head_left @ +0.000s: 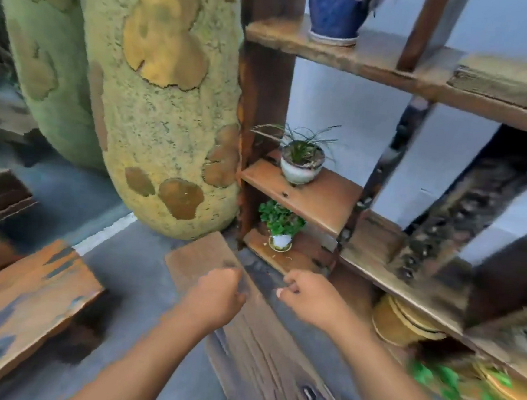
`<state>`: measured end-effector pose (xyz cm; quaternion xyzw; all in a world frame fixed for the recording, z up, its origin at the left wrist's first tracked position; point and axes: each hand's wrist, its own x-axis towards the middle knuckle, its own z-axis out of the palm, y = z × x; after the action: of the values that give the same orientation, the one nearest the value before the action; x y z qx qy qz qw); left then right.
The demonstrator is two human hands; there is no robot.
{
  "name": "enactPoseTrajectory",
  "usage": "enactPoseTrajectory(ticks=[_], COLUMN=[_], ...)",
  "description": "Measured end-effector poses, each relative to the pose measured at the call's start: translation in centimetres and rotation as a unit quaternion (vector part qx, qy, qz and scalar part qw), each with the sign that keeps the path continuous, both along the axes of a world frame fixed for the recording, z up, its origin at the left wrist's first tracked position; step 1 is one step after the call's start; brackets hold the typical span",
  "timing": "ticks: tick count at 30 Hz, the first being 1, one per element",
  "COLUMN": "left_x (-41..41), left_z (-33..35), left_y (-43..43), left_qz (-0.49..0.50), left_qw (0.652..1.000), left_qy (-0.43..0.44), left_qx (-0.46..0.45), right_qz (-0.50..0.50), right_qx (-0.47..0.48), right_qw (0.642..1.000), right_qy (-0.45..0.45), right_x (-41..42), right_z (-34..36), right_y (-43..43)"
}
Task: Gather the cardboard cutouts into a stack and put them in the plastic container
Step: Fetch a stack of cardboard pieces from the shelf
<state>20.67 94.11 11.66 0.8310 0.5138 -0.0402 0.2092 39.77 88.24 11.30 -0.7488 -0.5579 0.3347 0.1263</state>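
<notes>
Though no plastic container is in view, the scene reads so:
Cutout: a flat brown cardboard piece (201,258) on the floor, long axis running away from the person, up-left.
Left hand (217,294): nearer, curled shut at the piece's near edge; whether it grips is unclear.
Right hand (308,298): loosely curled, holding nothing, just right of it.
Around: mottled trunk (168,113) beyond; wooden shelf (303,193) with potted plant (280,226) crowding the right.

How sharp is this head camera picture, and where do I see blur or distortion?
In the head view, the small white pot with grassy leaves is fairly sharp; the bright green leaves at lower right are smeared by motion blur; the wooden shelf unit leans and bends from the wide-angle lens; both the left hand and right hand have soft edges. Lighting is even, without glare.
</notes>
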Motion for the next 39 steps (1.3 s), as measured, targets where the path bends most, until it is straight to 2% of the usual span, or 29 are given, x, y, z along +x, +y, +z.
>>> enactPoseTrajectory(ticks=[9, 15, 18, 23, 30, 34, 39], left_x=[13.8, 19.4, 22.3, 27.2, 33.5, 36.1, 38.9], left_z=[0.2, 0.8, 2.0, 5.9, 14.9, 20.3, 26.0], left_y=[7.9, 12.5, 13.8, 14.8, 16.1, 17.9, 19.7], left_qz=[-0.213, -0.281, -0.317, -0.341, -0.343, -0.336, -0.328], left_qw=[0.975, 0.956, 0.944, 0.933, 0.919, 0.909, 0.905], left_qy=[-0.061, -0.086, -0.093, -0.117, -0.160, -0.171, -0.200], left_qx=[0.006, -0.019, -0.018, 0.010, 0.113, 0.178, 0.185], right_qz=[-0.196, -0.295, -0.342, -0.354, -0.325, -0.338, -0.342], right_qx=[-0.005, 0.006, 0.039, 0.078, 0.152, 0.204, 0.223], right_qw=[0.979, 0.955, 0.939, 0.932, 0.930, 0.915, 0.907], right_qy=[-0.048, 0.026, 0.017, 0.000, -0.078, -0.081, -0.108], right_x=[9.6, 13.3, 15.8, 19.3, 25.0, 28.2, 31.1], right_z=[1.5, 3.2, 4.7, 8.4, 17.4, 22.9, 27.6], right_y=[0.2, 1.5, 1.4, 1.3, 2.6, 3.7, 5.8])
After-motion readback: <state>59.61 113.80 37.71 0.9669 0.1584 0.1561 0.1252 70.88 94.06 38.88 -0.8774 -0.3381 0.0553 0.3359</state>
